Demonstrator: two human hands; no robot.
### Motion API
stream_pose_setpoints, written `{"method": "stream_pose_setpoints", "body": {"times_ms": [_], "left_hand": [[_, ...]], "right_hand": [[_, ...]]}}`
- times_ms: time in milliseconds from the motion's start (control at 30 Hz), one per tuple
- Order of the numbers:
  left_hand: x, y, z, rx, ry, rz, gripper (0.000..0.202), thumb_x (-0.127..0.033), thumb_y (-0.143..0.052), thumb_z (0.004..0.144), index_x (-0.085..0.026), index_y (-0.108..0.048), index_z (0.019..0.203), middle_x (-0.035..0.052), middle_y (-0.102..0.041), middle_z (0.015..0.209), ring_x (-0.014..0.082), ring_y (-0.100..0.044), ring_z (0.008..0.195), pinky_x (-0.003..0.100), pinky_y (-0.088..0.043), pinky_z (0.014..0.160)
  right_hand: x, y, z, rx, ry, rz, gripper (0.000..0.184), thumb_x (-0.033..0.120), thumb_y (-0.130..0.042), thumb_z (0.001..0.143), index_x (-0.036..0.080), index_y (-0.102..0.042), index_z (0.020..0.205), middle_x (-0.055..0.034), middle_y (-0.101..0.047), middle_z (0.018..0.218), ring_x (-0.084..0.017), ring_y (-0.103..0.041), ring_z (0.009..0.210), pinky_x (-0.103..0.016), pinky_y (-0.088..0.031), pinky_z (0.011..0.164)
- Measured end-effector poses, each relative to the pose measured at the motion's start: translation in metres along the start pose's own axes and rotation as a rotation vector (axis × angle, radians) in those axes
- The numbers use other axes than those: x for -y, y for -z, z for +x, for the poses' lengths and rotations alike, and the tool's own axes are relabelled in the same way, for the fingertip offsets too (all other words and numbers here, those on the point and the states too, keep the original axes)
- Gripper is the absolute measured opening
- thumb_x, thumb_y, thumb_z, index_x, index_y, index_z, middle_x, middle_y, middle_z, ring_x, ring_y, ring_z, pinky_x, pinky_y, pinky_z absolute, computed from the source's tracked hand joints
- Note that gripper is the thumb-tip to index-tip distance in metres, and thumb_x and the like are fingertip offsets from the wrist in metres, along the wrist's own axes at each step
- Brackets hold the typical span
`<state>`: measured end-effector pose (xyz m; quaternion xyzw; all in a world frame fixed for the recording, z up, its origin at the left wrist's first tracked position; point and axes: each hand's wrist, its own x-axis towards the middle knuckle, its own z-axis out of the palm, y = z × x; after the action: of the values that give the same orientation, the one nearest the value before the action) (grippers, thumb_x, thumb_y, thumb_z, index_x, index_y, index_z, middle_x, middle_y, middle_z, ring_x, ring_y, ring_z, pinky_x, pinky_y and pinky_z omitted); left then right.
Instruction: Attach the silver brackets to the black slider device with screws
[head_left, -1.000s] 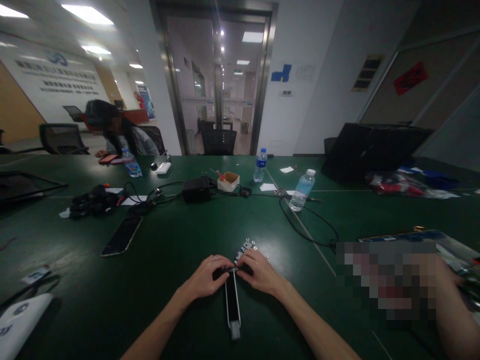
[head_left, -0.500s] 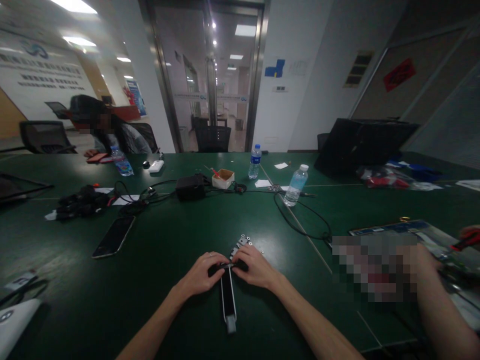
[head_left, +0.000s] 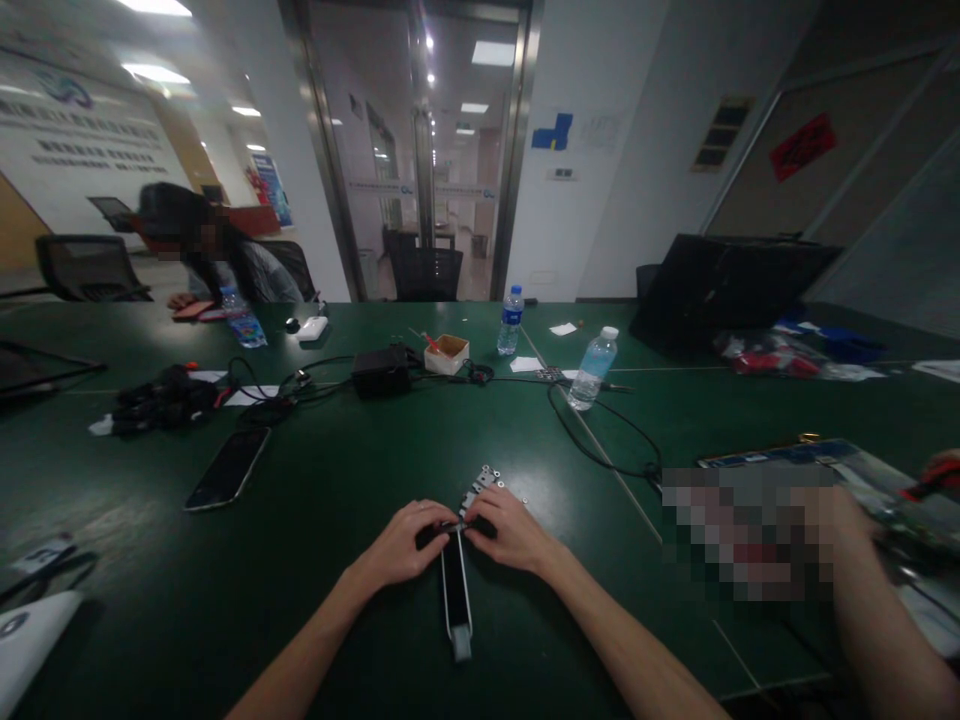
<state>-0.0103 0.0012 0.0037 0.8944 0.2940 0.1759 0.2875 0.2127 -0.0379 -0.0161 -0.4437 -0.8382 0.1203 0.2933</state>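
A long, narrow device with white edges and a black face (head_left: 457, 587) lies on the green table in front of me, its grey end (head_left: 462, 644) towards me. My left hand (head_left: 409, 545) is closed at its far end from the left, thumb and fingers pinched together. From the right, my right hand (head_left: 506, 530) pinches the same end. A small dark piece shows between the fingertips, but the fingers hide most of it. Just beyond my right hand lies a metal bracket with holes (head_left: 481, 482), partly covered by the fingers.
A dark phone (head_left: 229, 468) lies to the left. Farther back are a black box (head_left: 381, 371) with cables, a small open box (head_left: 447, 356) and water bottles (head_left: 592, 370). At right, another person's arm (head_left: 874, 590) reaches over blurred parts. Someone sits across the table (head_left: 322, 430).
Both hands stay at the device's far end, with hardly any finger movement. The whole view has shifted very slightly.
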Motion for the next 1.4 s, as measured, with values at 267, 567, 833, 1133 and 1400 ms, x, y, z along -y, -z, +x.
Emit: {"method": "stream_pose_setpoints", "body": {"times_ms": [267,567,833,1133,1400], "left_hand": [[-0.003,0.002,-0.001,0.012,0.018,-0.005,0.025,-0.021,-0.052,0.087,-0.019,-0.064,0.109,0.0067,-0.067,0.11,0.0212,-0.059,0.1,0.036,-0.045,0.091],[-0.002,0.001,-0.001,0.009,0.013,0.012,0.025,-0.023,-0.052,0.088,-0.019,-0.064,0.109,0.0065,-0.066,0.108,0.0206,-0.06,0.094,0.035,-0.046,0.088],[0.003,-0.003,0.0,-0.018,-0.018,-0.002,0.024,-0.021,-0.052,0.087,-0.019,-0.064,0.108,0.0067,-0.067,0.108,0.0208,-0.06,0.097,0.034,-0.046,0.089],[0.001,-0.001,-0.001,-0.013,-0.003,0.001,0.024,-0.021,-0.053,0.088,-0.02,-0.064,0.109,0.0057,-0.067,0.109,0.0201,-0.061,0.095,0.034,-0.046,0.088],[-0.001,0.0,-0.001,-0.015,-0.006,-0.007,0.023,-0.021,-0.053,0.088,-0.02,-0.064,0.109,0.0061,-0.067,0.11,0.0211,-0.061,0.098,0.035,-0.046,0.09]], "right_hand": [[-0.001,-0.001,-0.001,0.005,0.007,-0.009,0.008,0.017,-0.062,0.081,0.02,-0.06,0.087,-0.0041,-0.063,0.091,-0.019,-0.054,0.091,-0.033,-0.042,0.083],[0.001,0.0,0.0,0.002,-0.007,-0.017,0.012,0.019,-0.063,0.079,0.019,-0.061,0.09,-0.0051,-0.062,0.092,-0.02,-0.054,0.092,-0.033,-0.043,0.084],[0.0,-0.003,0.001,0.004,0.007,-0.02,0.007,0.019,-0.062,0.083,0.02,-0.061,0.089,-0.0045,-0.062,0.09,-0.019,-0.054,0.091,-0.031,-0.043,0.082],[0.002,0.0,0.001,-0.005,0.018,-0.004,0.008,0.018,-0.062,0.081,0.02,-0.062,0.089,-0.0045,-0.063,0.09,-0.019,-0.054,0.09,-0.032,-0.043,0.081],[0.0,0.009,0.001,-0.033,0.0,0.001,0.013,0.024,-0.064,0.081,0.019,-0.062,0.093,-0.0054,-0.064,0.095,-0.019,-0.055,0.092,-0.034,-0.043,0.084]]}}
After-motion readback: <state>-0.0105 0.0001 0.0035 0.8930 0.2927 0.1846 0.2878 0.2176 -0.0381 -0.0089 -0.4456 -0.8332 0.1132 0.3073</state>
